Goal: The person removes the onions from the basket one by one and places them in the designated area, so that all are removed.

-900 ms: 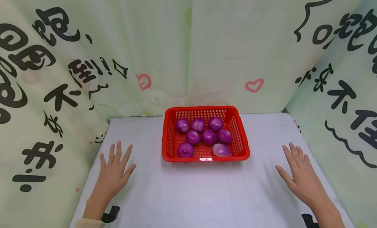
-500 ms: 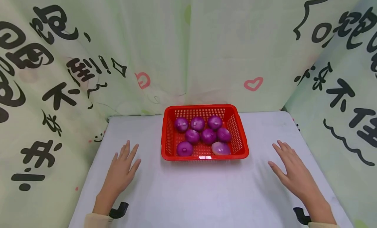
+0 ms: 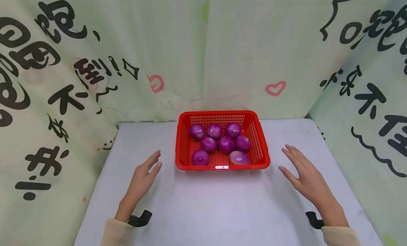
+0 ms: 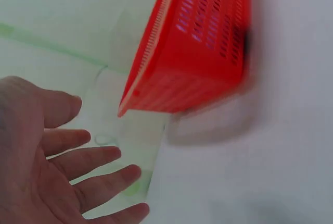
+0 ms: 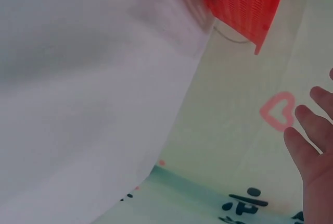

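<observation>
A red plastic basket (image 3: 222, 167) with slotted walls stands at the far middle of the white table, in the head view. Several purple onions (image 3: 226, 144) lie inside it. My left hand (image 3: 141, 179) hovers over the table to the basket's left, fingers extended, holding nothing. To the right of the basket, my right hand (image 3: 306, 179) is likewise raised with straight fingers and touches nothing. The left wrist view shows the basket (image 4: 192, 57) beyond the spread fingers of the left hand (image 4: 67, 172). In the right wrist view the basket (image 5: 244, 5) is partly cut off, apart from the right hand (image 5: 317, 140).
The white table (image 3: 219, 207) reaches back to a printed light-green curtain (image 3: 235, 62), which also encloses both sides. Each wrist carries a black strap mount, such as the left one (image 3: 140, 219).
Both hands have moved inward toward the basket, the left one to the right and the right one to the left. The left hand has turned and its fingers have come closer together. Basket and onions stay put.
</observation>
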### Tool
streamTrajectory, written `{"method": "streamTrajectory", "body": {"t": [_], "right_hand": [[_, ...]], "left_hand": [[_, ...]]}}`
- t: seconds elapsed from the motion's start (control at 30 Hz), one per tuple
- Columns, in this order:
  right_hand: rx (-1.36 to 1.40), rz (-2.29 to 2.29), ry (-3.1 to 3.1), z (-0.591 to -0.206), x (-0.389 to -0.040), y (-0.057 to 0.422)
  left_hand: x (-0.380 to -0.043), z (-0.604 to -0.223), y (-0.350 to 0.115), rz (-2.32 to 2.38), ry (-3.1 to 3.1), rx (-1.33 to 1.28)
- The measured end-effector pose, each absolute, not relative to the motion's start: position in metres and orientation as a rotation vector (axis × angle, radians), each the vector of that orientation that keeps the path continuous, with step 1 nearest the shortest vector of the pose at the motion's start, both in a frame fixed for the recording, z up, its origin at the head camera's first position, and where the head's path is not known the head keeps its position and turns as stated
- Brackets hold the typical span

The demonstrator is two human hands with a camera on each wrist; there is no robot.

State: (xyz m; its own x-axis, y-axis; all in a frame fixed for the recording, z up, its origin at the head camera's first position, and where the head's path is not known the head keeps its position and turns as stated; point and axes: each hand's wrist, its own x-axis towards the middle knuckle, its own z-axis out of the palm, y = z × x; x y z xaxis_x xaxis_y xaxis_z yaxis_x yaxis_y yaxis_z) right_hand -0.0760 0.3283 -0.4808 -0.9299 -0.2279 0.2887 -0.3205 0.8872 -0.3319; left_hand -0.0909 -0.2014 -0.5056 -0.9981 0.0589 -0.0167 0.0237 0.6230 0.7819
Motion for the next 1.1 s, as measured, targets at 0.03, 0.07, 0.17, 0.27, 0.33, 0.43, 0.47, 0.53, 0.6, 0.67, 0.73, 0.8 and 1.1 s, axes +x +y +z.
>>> {"method": "streamTrajectory", "body": {"t": [0.03, 0.07, 0.17, 0.27, 0.33, 0.43, 0.47, 0.53, 0.6, 0.67, 0.73, 0.8, 1.1], "right_hand": [[0.425, 0.55, -2.811, -0.48, -0.078, 0.326], [0.434, 0.547, -2.811, -0.48, -0.081, 0.324], [0.457, 0.547, -2.819, -0.48, -0.087, 0.319], [0.477, 0.563, -2.843, -0.48, -0.093, 0.315], [0.483, 0.579, -2.865, -0.479, -0.097, 0.312], [0.496, 0.609, -2.894, -0.478, -0.105, 0.307], [0.503, 0.62, -2.903, -0.478, -0.107, 0.305], [0.524, 0.636, -2.915, -0.477, -0.113, 0.3], [0.543, 0.65, -2.928, -0.475, -0.119, 0.296], [0.568, 0.661, -2.946, -0.473, -0.125, 0.291], [0.583, 0.68, -2.97, -0.47, -0.131, 0.288], [0.59, 0.721, -2.998, -0.469, -0.136, 0.284], [0.613, 0.89, -3.12, -0.47, -0.153, 0.273]], "left_hand": [[-0.092, -0.506, -0.2, 1.391, 2.763, 0.052], [-0.093, -0.505, -0.198, 1.439, 2.732, 0.037], [-0.097, -0.506, -0.192, 1.574, 2.626, -0.02], [-0.101, -0.507, -0.187, 1.675, 2.52, -0.07], [-0.103, -0.509, -0.183, 1.733, 2.437, -0.117], [-0.105, -0.511, -0.177, 1.804, 2.321, -0.181], [-0.106, -0.511, -0.176, 1.829, 2.285, -0.19], [-0.108, -0.512, -0.174, 1.87, 2.228, -0.202], [-0.109, -0.513, -0.171, 1.911, 2.187, -0.21], [-0.11, -0.514, -0.168, 1.94, 2.166, -0.238], [-0.111, -0.514, -0.165, 1.961, 2.155, -0.271], [-0.112, -0.514, -0.162, 1.987, 2.135, -0.308], [-0.113, -0.516, -0.148, 2.063, 2.064, -0.394]]}}
